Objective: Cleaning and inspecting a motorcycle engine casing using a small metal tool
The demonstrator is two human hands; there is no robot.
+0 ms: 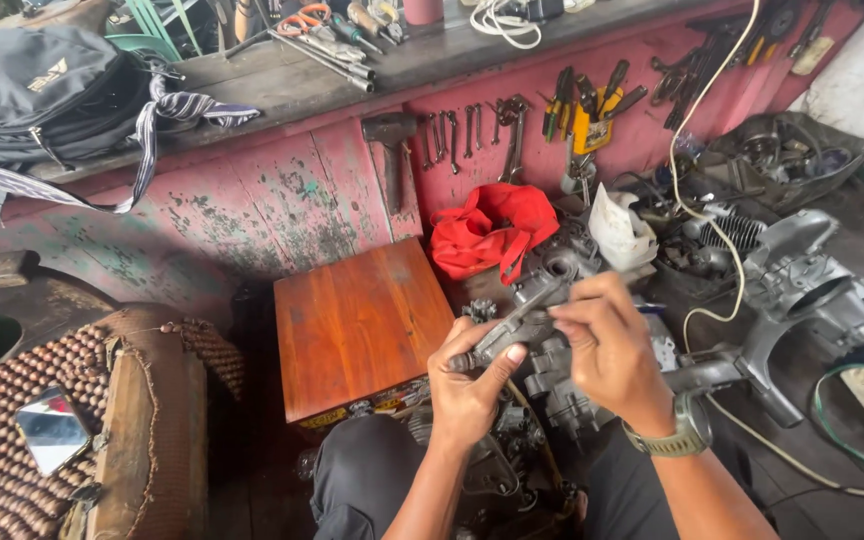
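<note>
Above the lap, beside a wooden box (357,325): grey metal engine part (517,322) slanting up-right, gripped from below by left hand (467,385); right hand (607,345) fingers pinched narrow at its upper end.

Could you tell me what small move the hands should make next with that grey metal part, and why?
Probably steady it first: the left hand grips the lower end of the grey metal part in mid-air, while the right hand pinches at its top. Lowering it towards the wooden box alongside might give firmer support for the fine fingertip work.
</note>
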